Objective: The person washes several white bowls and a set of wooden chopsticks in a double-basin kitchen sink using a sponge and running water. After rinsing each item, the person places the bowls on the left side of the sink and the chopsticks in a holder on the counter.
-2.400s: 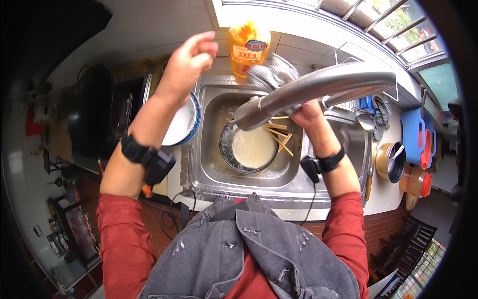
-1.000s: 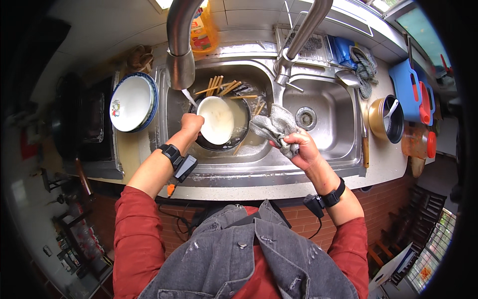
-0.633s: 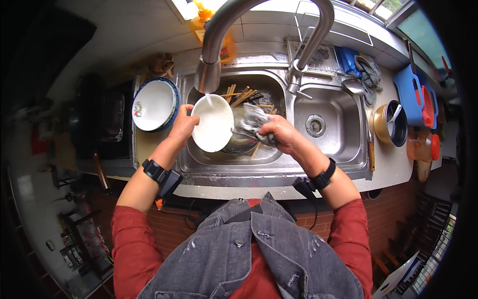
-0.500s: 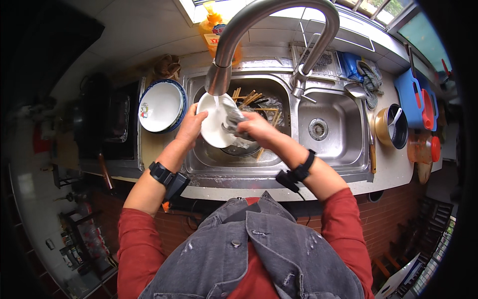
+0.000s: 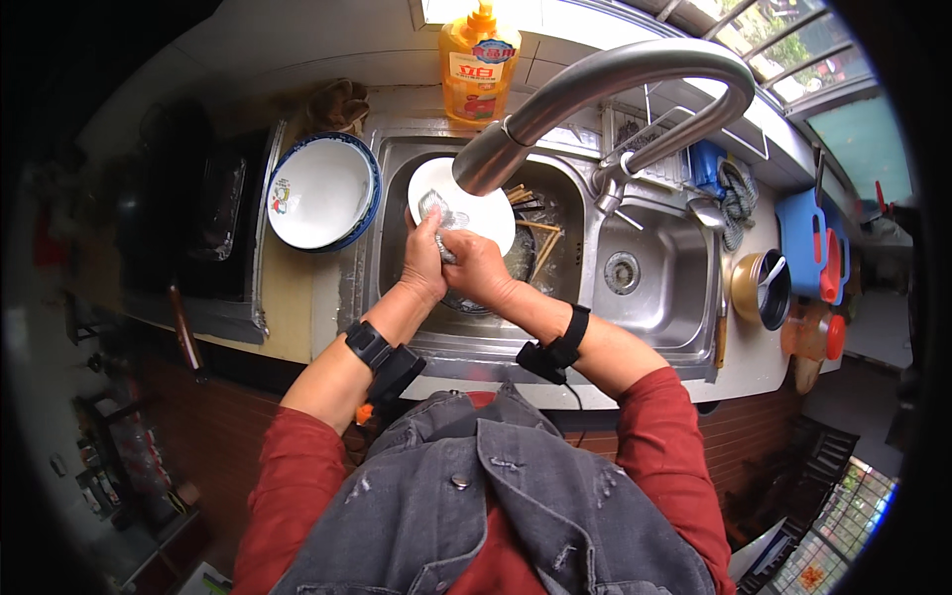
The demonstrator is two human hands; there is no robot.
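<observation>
A round white bowl (image 5: pixel 484 220) is tipped up over the left sink basin, under the faucet spout. At its near left rim, my left hand (image 5: pixel 422 260) is closed around the edge. My right hand (image 5: pixel 479 266) is closed on a grey striped cloth (image 5: pixel 443 220) and presses it against the bowl beside my left thumb. The two hands touch, so part of the cloth and the right fingertips are hidden. Chopsticks (image 5: pixel 543 238) and a dark round pan (image 5: pixel 466 303) lie in the basin below, partly covered by the bowl and hands.
The steel faucet (image 5: pixel 635 74) arches over the sink. An orange soap bottle (image 5: pixel 478 74) stands behind the basin. Stacked bowls (image 5: pixel 319 193) sit at left. To the right are the smaller basin (image 5: pixel 669 297), a gold pot (image 5: pixel 751 288) and a blue cutting board (image 5: pixel 801 233).
The bowl has turned to face up more and moved right in the view. My right hand has come left with the cloth, against my left hand. The view has shifted.
</observation>
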